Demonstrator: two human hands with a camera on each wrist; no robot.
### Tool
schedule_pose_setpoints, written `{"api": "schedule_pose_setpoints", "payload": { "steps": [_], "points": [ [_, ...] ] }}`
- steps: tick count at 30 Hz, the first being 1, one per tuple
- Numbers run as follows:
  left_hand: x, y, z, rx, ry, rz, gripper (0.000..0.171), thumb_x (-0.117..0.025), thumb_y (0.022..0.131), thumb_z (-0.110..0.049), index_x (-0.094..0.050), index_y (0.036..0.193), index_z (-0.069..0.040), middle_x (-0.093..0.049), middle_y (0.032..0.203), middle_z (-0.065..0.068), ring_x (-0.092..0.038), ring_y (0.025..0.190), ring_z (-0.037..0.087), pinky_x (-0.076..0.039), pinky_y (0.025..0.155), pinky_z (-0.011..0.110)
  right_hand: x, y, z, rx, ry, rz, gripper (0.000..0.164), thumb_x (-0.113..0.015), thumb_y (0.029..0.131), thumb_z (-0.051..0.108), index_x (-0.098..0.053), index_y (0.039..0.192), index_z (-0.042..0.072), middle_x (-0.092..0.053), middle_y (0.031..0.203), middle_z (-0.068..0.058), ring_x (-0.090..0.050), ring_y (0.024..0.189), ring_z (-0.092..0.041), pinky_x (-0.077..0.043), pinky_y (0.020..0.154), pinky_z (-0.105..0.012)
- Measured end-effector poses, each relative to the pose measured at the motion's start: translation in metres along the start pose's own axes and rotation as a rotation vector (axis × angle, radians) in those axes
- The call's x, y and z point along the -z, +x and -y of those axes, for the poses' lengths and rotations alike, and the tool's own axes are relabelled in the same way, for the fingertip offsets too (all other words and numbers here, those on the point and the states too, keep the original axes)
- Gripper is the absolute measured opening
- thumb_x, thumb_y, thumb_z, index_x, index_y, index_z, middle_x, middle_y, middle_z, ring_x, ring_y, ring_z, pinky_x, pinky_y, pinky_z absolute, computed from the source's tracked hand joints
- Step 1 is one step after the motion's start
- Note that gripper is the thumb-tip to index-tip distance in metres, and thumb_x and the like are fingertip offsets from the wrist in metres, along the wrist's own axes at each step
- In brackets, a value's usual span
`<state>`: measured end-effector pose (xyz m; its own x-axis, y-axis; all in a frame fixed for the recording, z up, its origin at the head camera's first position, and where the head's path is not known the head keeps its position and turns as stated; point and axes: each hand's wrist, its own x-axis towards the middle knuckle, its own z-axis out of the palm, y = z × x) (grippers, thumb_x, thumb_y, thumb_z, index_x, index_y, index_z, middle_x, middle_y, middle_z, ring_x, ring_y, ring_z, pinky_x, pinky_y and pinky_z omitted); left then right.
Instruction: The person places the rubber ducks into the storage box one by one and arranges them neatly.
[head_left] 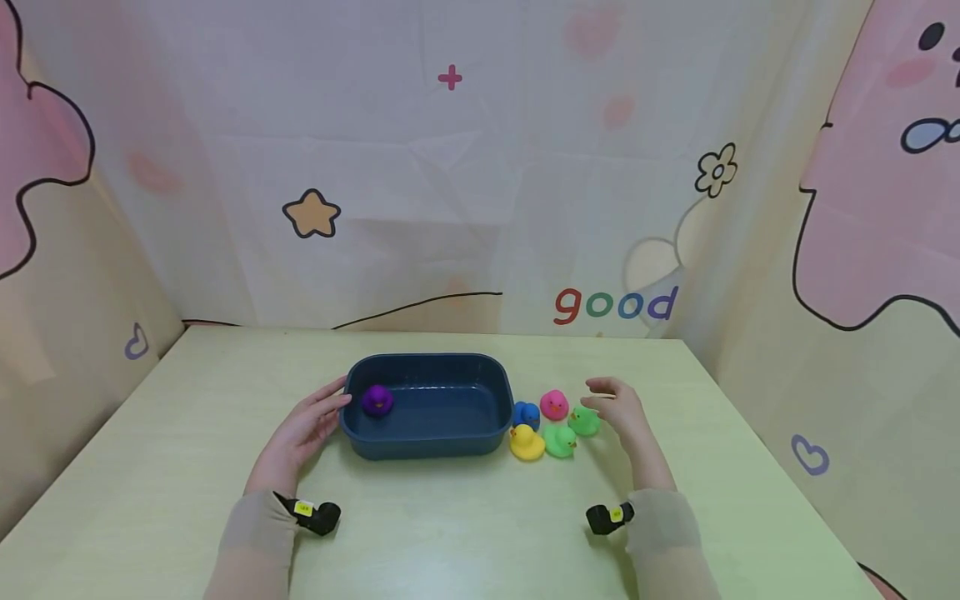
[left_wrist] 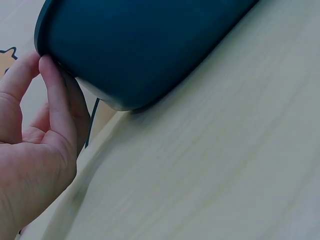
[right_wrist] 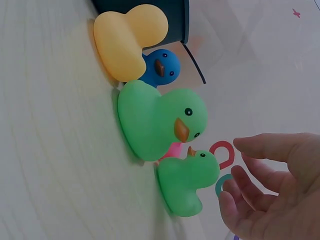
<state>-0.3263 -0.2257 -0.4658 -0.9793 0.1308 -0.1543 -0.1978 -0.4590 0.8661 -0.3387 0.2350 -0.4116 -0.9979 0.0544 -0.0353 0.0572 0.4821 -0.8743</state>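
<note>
A dark blue rectangular basin (head_left: 427, 450) stands on the table with a purple rubber duck (head_left: 377, 401) inside at its left end. At that end my left hand (head_left: 303, 429) holds the rim, with the fingertips right at the edge in the left wrist view. My right hand (head_left: 621, 414) hovers with parted fingers beside a green duck (head_left: 583, 421), and nothing is in its grasp. Another green duck (right_wrist: 155, 120), a yellow duck (head_left: 527, 443), a blue duck (head_left: 527, 414) and a pink duck (head_left: 554, 405) cluster by the basin's right end.
The pale wooden table (head_left: 450, 533) runs back to a printed cloth (head_left: 390, 167) with a star, a flower and the word "good". Cloth panels also rise along the left and right sides. A small black camera (head_left: 318, 517) is strapped at each wrist.
</note>
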Motion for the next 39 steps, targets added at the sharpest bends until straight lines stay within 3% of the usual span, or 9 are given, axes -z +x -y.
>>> {"api": "schedule_pose_setpoints", "payload": {
  "steps": [9, 20, 39],
  "points": [
    [0.001, -0.001, -0.001, 0.01, -0.005, -0.001, 0.033, -0.054, 0.098, -0.002, -0.072, 0.096, -0.029, -0.069, 0.096, -0.01, -0.061, 0.07, -0.001, -0.051, 0.066, 0.01, 0.001, 0.0, -0.011, -0.012, -0.02, 0.043, 0.054, -0.066, 0.087, 0.006, -0.047, 0.136, -0.009, -0.046, 0.141, -0.03, -0.042, 0.13, -0.044, -0.035, 0.111, -0.054],
    [0.001, 0.0, 0.0, 0.009, -0.006, 0.0, 0.036, -0.053, 0.098, 0.0, -0.073, 0.094, -0.03, -0.07, 0.095, -0.01, -0.063, 0.071, -0.001, -0.051, 0.066, 0.01, -0.006, 0.003, -0.02, -0.058, -0.09, 0.105, 0.056, -0.07, 0.083, 0.005, -0.05, 0.134, -0.006, -0.045, 0.142, -0.028, -0.04, 0.131, -0.044, -0.029, 0.113, -0.059],
    [-0.001, -0.002, -0.002, 0.021, 0.007, -0.014, 0.03, -0.056, 0.098, -0.004, -0.07, 0.097, -0.03, -0.069, 0.097, -0.011, -0.061, 0.07, -0.001, -0.051, 0.066, 0.01, -0.018, 0.007, -0.028, -0.111, -0.164, 0.036, 0.045, -0.07, 0.089, 0.01, -0.047, 0.124, -0.008, -0.05, 0.127, -0.027, -0.046, 0.116, -0.039, -0.039, 0.105, -0.054]
  ]
}}
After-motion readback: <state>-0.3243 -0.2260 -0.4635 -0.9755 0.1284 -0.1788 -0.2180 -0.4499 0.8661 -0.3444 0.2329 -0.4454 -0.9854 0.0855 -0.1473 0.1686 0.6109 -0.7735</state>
